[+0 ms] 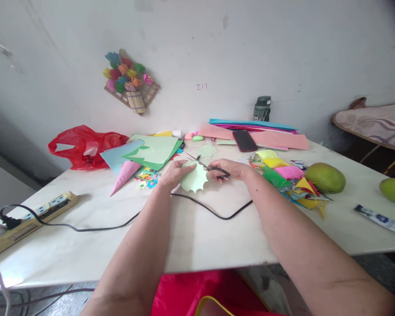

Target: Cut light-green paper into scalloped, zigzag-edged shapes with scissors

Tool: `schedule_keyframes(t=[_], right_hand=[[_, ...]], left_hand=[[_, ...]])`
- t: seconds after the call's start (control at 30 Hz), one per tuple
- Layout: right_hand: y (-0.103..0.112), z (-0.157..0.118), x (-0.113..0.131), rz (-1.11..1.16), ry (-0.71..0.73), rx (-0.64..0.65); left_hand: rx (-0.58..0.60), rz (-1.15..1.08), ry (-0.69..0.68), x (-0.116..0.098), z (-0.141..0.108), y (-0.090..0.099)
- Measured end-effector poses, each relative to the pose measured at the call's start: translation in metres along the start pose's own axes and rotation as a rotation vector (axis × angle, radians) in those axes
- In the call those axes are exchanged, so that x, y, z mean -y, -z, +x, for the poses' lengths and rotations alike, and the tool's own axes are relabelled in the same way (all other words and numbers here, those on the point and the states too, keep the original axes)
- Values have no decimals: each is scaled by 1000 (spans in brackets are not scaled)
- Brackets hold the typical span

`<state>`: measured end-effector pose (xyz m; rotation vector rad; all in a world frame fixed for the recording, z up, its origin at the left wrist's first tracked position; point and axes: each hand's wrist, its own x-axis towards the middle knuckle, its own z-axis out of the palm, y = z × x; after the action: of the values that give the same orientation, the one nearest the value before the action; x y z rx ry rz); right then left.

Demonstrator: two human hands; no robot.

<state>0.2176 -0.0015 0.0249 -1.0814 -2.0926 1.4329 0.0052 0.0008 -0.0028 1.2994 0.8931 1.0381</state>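
Observation:
Over the middle of the white table, my left hand pinches a pale green paper piece by its left edge. The paper is roundish, with a scalloped, pointed outline along its lower and right sides. My right hand is closed around the black handles of a pair of scissors. The scissor blades point up and left, parted, at the paper's upper edge. Another pale green paper piece lies on the table just beyond the blades.
A black cable crosses the table below my hands to a power strip. Left are a red plastic bag and green sheets. Right are a phone, coloured clay packets, paper scraps and a green mango.

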Motion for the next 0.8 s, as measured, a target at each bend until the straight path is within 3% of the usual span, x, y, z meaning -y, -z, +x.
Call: schedule_keyframes(t=[0.37,0.8], right_hand=[[-2,2,-2,-84,-13,-19],[-7,2,3,22,-5,-52]], left_hand=[[-60,-30,14,-4,-3,-6],[-89,-11,-10,2,2,-1]])
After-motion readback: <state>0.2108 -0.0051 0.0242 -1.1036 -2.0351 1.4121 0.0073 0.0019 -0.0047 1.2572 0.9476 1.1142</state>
